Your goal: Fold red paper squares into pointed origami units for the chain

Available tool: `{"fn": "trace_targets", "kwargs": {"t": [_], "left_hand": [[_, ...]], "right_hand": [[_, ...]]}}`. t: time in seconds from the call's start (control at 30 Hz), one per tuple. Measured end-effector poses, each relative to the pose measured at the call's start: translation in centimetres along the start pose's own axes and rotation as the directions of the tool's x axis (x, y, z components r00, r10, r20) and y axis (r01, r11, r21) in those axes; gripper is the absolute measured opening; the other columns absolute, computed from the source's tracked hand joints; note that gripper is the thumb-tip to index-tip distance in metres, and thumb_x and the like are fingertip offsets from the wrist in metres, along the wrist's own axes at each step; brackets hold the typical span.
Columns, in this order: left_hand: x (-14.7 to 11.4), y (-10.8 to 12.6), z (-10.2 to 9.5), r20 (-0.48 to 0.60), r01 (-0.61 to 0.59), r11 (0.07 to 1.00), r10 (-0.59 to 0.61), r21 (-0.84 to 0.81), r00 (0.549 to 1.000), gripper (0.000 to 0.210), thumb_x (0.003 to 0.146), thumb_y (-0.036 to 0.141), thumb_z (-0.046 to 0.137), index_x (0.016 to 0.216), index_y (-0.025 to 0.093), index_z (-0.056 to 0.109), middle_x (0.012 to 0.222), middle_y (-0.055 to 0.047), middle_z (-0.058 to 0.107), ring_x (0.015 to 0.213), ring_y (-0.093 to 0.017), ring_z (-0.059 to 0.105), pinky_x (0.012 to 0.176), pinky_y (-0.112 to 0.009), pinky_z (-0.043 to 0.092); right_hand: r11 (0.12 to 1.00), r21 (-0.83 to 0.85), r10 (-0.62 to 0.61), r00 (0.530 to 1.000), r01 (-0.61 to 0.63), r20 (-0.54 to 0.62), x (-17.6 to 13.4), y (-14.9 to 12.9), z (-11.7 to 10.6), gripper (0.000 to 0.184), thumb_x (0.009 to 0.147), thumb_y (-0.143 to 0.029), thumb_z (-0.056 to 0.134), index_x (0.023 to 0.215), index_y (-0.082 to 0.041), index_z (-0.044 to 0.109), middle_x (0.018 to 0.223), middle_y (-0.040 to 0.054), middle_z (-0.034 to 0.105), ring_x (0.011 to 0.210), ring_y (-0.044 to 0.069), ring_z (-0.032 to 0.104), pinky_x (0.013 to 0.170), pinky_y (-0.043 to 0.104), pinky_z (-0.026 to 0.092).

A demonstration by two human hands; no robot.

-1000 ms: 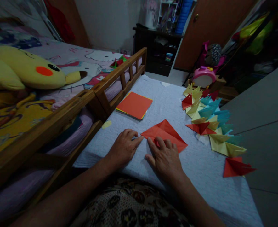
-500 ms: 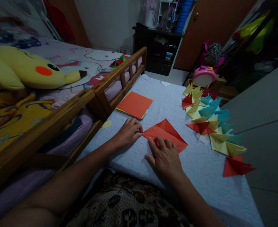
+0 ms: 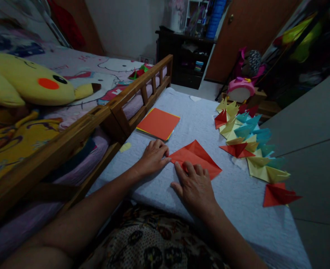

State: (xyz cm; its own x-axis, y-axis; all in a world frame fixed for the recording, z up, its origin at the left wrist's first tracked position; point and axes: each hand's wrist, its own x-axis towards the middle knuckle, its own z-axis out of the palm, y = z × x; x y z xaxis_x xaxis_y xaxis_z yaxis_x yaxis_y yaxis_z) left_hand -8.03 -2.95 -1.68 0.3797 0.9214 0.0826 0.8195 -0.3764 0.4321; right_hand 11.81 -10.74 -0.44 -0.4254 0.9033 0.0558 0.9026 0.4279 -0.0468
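A red sheet of origami paper (image 3: 197, 152), creased and folded into a diamond-like shape, lies on the cloth-covered table in front of me. My left hand (image 3: 155, 157) has its fingers curled, with thumb and forefinger closed at the paper's left corner. Across the lower edge of the sheet rests my right hand (image 3: 196, 186), its fingers spread and pressing down, thumb apart on the cloth. Part of the paper is hidden under those fingers. Beyond my left hand is a stack of square paper (image 3: 159, 123) with an orange-red sheet on top.
Several folded paper pieces (image 3: 241, 130) in yellow, red and blue stand in rows along the table's right side. One red folded piece (image 3: 278, 195) sits nearer me. A wooden bed rail (image 3: 97, 116) borders the left, with a yellow plush toy (image 3: 38, 82) beyond it.
My left thumb has shifted slightly right against the paper's corner. My right hand keeps nearly the same place on the sheet. The whole view has moved a little.
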Motion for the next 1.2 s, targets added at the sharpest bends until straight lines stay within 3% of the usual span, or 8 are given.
{"fn": "trace_targets", "kwargs": {"t": [0.23, 0.53, 0.73, 0.97, 1.2], "left_hand": [[0.0, 0.3, 0.2, 0.000, 0.027, 0.999, -0.027, 0.045, 1.000, 0.005, 0.091, 0.024, 0.059, 0.089, 0.020, 0.058, 0.108, -0.006, 0.052, 0.106, -0.025, 0.045, 0.097, -0.040, 0.039], [0.0, 0.1, 0.4, -0.007, 0.032, 0.999, -0.032, 0.044, 0.999, 0.006, 0.093, 0.022, 0.054, 0.089, 0.019, 0.058, 0.107, -0.007, 0.053, 0.105, -0.025, 0.045, 0.096, -0.041, 0.039], [0.0, -0.6, 0.3, -0.022, -0.023, 1.000, 0.023, -0.008, 1.000, 0.017, 0.099, 0.024, 0.042, 0.092, 0.020, 0.057, 0.104, -0.007, 0.054, 0.104, -0.025, 0.046, 0.097, -0.042, 0.039], [-0.4, -0.6, -0.2, -0.003, -0.042, 0.998, 0.042, -0.051, 0.999, 0.011, 0.090, 0.030, 0.060, 0.092, 0.020, 0.057, 0.107, -0.006, 0.052, 0.106, -0.026, 0.045, 0.097, -0.043, 0.040], [-0.4, -1.3, -0.7, 0.005, -0.086, 0.978, 0.089, -0.190, 0.996, 0.014, 0.086, 0.020, 0.065, 0.101, 0.023, 0.066, 0.111, -0.005, 0.050, 0.111, -0.025, 0.045, 0.102, -0.042, 0.038]], "right_hand": [[1.000, -0.010, -0.012, 0.999, 0.012, 0.042, 0.5, -0.5, -0.7, 0.061, 0.093, -0.063, 0.051, 0.146, -0.033, 0.047, 0.120, 0.0121, 0.059, 0.099, 0.032, 0.050, 0.077, 0.045, 0.039], [1.000, -0.014, 0.025, 0.997, -0.024, 0.080, 0.8, -0.9, -0.9, 0.063, 0.094, -0.065, 0.046, 0.148, -0.032, 0.044, 0.125, 0.0134, 0.057, 0.105, 0.035, 0.050, 0.080, 0.048, 0.041], [0.999, -0.013, 0.046, 0.993, -0.045, 0.112, 0.8, -1.0, -1.1, 0.063, 0.095, -0.066, 0.043, 0.148, -0.032, 0.043, 0.128, 0.0127, 0.056, 0.107, 0.035, 0.049, 0.082, 0.048, 0.040], [0.998, -0.005, 0.057, 0.993, -0.056, 0.104, 0.9, -1.0, -0.9, 0.064, 0.094, -0.065, 0.046, 0.150, -0.032, 0.042, 0.130, 0.0132, 0.056, 0.108, 0.035, 0.048, 0.083, 0.048, 0.039], [0.998, 0.005, 0.054, 0.996, -0.055, 0.073, 0.8, -1.0, -0.7, 0.063, 0.094, -0.064, 0.048, 0.147, -0.031, 0.045, 0.132, 0.0133, 0.056, 0.107, 0.035, 0.049, 0.083, 0.048, 0.038]]}}
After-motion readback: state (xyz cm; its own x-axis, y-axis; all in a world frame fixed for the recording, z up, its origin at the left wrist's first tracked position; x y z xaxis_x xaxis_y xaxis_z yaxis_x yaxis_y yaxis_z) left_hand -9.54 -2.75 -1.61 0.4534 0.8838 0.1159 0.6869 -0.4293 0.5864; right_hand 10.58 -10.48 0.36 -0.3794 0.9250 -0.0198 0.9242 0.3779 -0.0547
